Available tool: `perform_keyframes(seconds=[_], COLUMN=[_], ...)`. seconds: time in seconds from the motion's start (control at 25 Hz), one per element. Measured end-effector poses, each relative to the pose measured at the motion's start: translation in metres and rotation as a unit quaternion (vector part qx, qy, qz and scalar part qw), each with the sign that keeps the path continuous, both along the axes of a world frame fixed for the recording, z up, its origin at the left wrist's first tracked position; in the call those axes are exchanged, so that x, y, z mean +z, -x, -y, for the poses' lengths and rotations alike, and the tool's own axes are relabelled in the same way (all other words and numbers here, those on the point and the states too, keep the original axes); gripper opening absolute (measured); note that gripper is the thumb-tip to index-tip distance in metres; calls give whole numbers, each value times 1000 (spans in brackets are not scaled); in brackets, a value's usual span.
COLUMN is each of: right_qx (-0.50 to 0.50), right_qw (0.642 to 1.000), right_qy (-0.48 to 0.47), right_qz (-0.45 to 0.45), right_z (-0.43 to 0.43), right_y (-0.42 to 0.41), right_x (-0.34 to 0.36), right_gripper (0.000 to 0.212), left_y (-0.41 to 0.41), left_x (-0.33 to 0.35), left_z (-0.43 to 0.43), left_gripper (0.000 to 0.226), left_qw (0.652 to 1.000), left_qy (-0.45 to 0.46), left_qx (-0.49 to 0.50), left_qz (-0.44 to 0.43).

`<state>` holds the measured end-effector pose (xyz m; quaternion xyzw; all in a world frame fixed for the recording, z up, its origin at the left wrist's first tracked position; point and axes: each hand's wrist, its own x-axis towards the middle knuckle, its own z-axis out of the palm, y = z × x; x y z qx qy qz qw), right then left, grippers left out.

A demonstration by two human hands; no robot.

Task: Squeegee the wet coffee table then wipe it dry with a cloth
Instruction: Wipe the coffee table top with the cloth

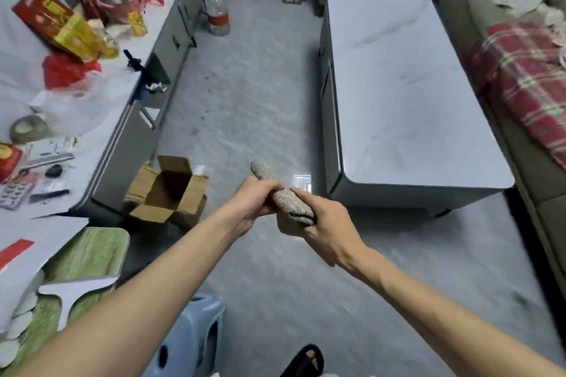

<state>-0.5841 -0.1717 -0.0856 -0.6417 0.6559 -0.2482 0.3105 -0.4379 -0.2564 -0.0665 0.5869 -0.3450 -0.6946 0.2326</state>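
A beige-grey cloth [284, 197], rolled into a thick twist, is held over the floor in front of me. My left hand [252, 199] grips its upper end and my right hand [327, 226] grips its lower end. The white coffee table [407, 95] stands to the right of my hands, its glossy top bare. A white squeegee [75, 291] lies on a green-topped surface at the lower left, away from both hands.
A cluttered white counter [101, 119] runs along the left. An open cardboard box [167, 190] and a water bottle [218, 11] stand on the grey floor. A sofa with a red plaid blanket [520, 82] flanks the table. A pale blue stool [196, 337] stands beneath my arms.
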Motion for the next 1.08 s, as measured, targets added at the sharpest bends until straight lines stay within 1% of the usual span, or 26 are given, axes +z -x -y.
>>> perform_keyframes(seconds=[0.08, 0.16, 0.24, 0.32, 0.44, 0.52, 0.6, 0.64, 0.68, 0.76, 0.8, 0.84, 0.88, 0.92, 0.96, 1.08], right_qx=[-23, -52, -81, -106, -170, -245, -329, -368, -395, -425, -432, -430, -425, -416, -398, -344], right_qw=[1000, 998, 995, 987, 968, 943, 910, 896, 890, 889, 890, 893, 895, 900, 908, 925], right_qy=[7, -6, -51, -104, -155, -169, -185, -189, -182, -163, -144, -122, -113, -112, -118, -156], right_qz=[15, 23, 33, 58, 101, 148, 173, 162, 135, 59, 9, -44, -76, -73, -49, 34], right_z=[10, 23, 40, 55, 85, 111, 130, 136, 139, 149, 157, 166, 176, 185, 192, 204], right_y=[45, 87, 125, 162, 221, 271, 329, 359, 385, 438, 464, 489, 514, 535, 550, 573], right_x=[5, 5, -2, -16, -47, -75, -105, -117, -125, -142, -152, -164, -181, -203, -227, -298], right_gripper=[54, 50, 44, 33, 18, 25, 33, 31, 29, 25, 29, 39, 51, 59, 63, 70], left_y=[49, 98, 139, 178, 241, 285, 321, 337, 346, 363, 372, 379, 389, 397, 403, 413], left_x=[9, 9, -2, -19, -51, -78, -110, -126, -137, -165, -179, -192, -210, -231, -254, -311], left_z=[13, 32, 54, 74, 114, 150, 180, 193, 203, 223, 233, 243, 253, 260, 264, 269], left_gripper=[11, 9, 9, 6, 11, 9, 7, 8, 8, 16, 20, 22, 24, 27, 29, 30], left_qw=[1000, 999, 998, 995, 987, 985, 985, 983, 980, 973, 969, 966, 963, 960, 957, 954], left_qy=[0, 1, -9, -35, -64, -61, -42, -39, -33, -4, 14, 30, 38, 40, 39, 17], left_qx=[-24, -52, -70, -93, -147, -164, -165, -173, -181, -197, -202, -198, -193, -188, -179, -138], left_qz=[-4, -5, -4, 2, 7, 6, 30, 55, 79, 123, 143, 162, 183, 205, 226, 265])
